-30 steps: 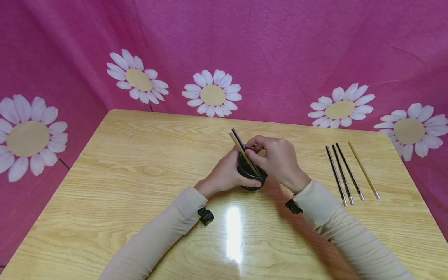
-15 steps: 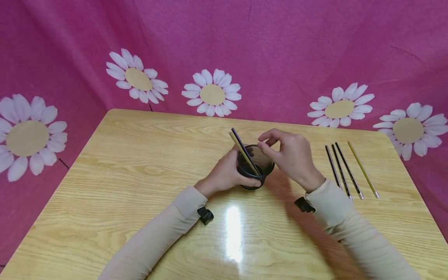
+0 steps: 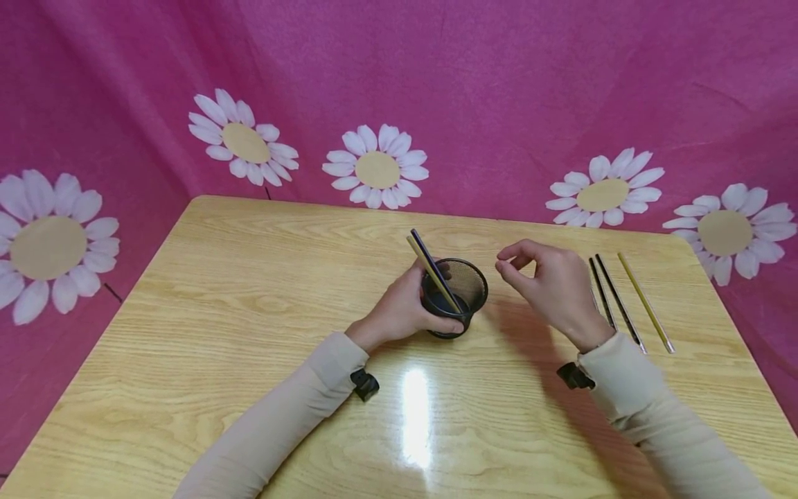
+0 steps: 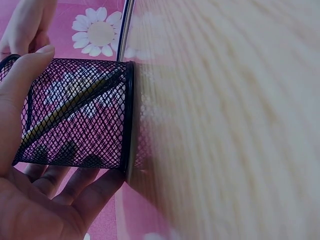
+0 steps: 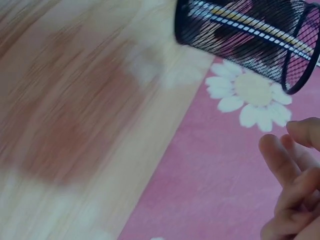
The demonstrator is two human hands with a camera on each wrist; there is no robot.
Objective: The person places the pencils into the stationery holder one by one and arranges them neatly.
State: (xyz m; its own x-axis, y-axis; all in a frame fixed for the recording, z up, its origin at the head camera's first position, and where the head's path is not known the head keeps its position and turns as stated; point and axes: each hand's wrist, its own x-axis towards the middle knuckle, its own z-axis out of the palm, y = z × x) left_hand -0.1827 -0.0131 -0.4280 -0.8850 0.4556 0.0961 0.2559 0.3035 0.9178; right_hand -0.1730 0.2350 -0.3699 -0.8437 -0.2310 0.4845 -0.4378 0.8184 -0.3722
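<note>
1. Standing at the bench, I record a wood-grain tabletop with a bright glare patch on its near half. Pink cloth printed with white daisies hangs along the far and left sides.
2. Black mesh cup: just right of the table's middle, the left hand wrapped round its wall. A yellow pencil and a dark pencil lean in it, tops to the far left.
3. Right hand: raised between cup and loose pencils, fingers loosely curled, a narrow gap between thumb and forefinger.
4. At right lie dark loose pencils and a yellow loose pencil.
5. The left wrist view reveals four fingers opposite the thumb, largely concealed from the head camera; the right wrist view shows both leaning pencils through the mesh.
6. Right hand and sleeve partly cover the dark loose pencils, leaving their count uncertain. Both sleeves run out of frame. Whether the cup's base touches the table, I cannot tell.
</note>
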